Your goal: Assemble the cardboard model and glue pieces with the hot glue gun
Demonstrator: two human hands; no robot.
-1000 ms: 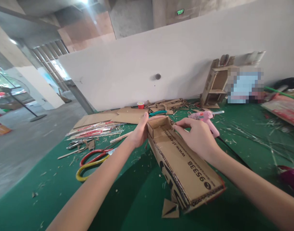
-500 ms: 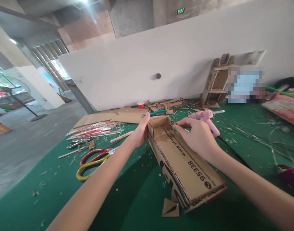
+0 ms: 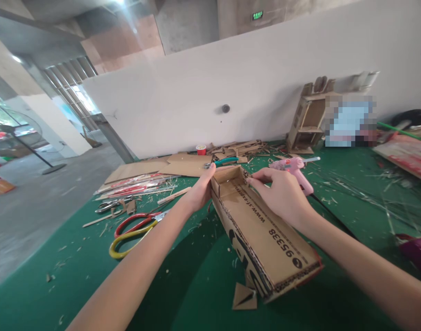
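Observation:
A long, shallow cardboard box with black print lies aslant in front of me, its raised walls at the far end. My left hand is closed on its far left corner, thumb up on the rim, the other fingers hidden behind the wall. At the far right side, my right hand pinches the small printed side wall between thumb and fingers. A pink glue gun lies just beyond my right hand. Teal-handled pliers rest behind the box's far end.
Red-and-yellow-handled scissors lie left of my left forearm. Cardboard sheets, scraps and a red cup line the back. A cardboard shelf model stands back right. A folded cardboard scrap sits by the box's near end.
Both hands keep their hold on the box, which stays in place. The whole view has shifted very slightly; nothing else visibly differs.

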